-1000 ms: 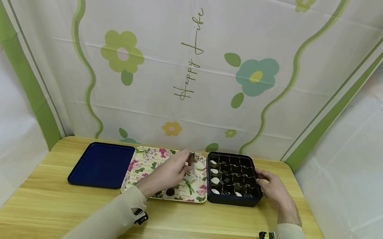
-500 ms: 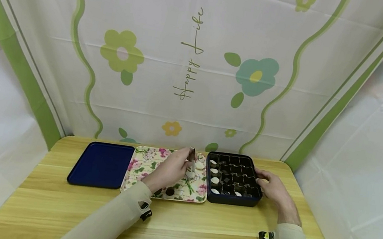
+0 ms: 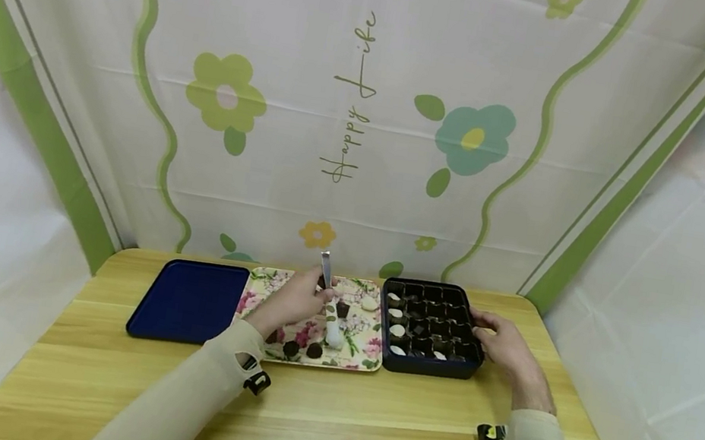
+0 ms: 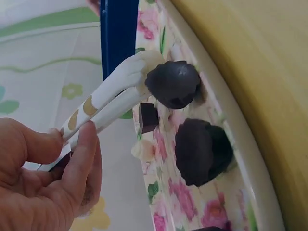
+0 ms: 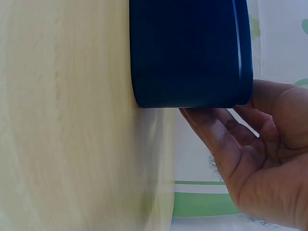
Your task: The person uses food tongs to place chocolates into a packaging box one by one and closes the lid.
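In the head view my left hand (image 3: 297, 297) pinches a pair of metal tongs (image 3: 326, 268) with white paw-shaped ends (image 3: 333, 334). They point down over a floral tray (image 3: 364, 364). The left wrist view puts the paw ends beside a dark ridged chocolate-like piece (image 4: 174, 83); contact cannot be told. A second ridged piece (image 4: 201, 151), a small dark block (image 4: 147, 117) and a cream-coloured piece (image 4: 144, 150) lie nearby on the tray. My right hand (image 3: 504, 343) grips the right wall of a deep navy box (image 3: 429, 367), thumb at the rim and fingers against the side.
Black compartments (image 3: 437, 314) divide the box, and several hold white or dark pieces. A flat navy lid-like tray (image 3: 190, 302) lies left of the floral tray. Beneath everything is a wooden table (image 3: 360, 437), and a printed curtain (image 3: 383, 202) hangs behind.
My left hand has moved left with the tongs, whose paw ends came toward the tray's front edge. The small dark block now shows in the head view. My right hand stays on the box.
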`<state>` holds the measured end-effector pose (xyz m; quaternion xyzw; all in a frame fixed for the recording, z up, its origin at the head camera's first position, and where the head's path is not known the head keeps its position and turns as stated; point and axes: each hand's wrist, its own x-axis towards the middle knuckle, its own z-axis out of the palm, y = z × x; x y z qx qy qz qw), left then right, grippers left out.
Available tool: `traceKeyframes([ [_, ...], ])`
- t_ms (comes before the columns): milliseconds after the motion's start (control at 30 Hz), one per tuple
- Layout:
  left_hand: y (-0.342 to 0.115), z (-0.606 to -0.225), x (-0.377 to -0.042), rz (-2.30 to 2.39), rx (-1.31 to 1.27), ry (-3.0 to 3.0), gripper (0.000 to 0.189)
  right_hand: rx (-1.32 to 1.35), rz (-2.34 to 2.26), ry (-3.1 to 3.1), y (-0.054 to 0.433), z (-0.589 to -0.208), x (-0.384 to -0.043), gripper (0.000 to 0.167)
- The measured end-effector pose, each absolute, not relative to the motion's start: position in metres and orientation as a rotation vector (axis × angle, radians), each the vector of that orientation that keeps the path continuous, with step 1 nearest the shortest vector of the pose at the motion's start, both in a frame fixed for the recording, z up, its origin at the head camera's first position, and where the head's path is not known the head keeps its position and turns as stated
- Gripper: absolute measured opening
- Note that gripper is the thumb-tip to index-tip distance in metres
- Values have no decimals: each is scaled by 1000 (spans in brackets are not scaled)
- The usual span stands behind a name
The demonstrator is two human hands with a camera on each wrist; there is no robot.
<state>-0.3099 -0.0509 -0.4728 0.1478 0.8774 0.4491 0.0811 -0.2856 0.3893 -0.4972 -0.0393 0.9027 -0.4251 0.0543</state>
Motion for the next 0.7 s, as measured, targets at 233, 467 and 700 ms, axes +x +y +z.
traceKeyframes([
  [233,-58,-469,-311,1338,525,2643,17,-125,-1285,2745,389,-496,-285,54],
  [467,-55,-467,-300,1314,753,2597,12,-132,-1276,2748,388,-493,-283,54],
  [700,-48,-475,-292,1156,887,2612,17,-119,-1266,2746,388,-494,-284,54],
])
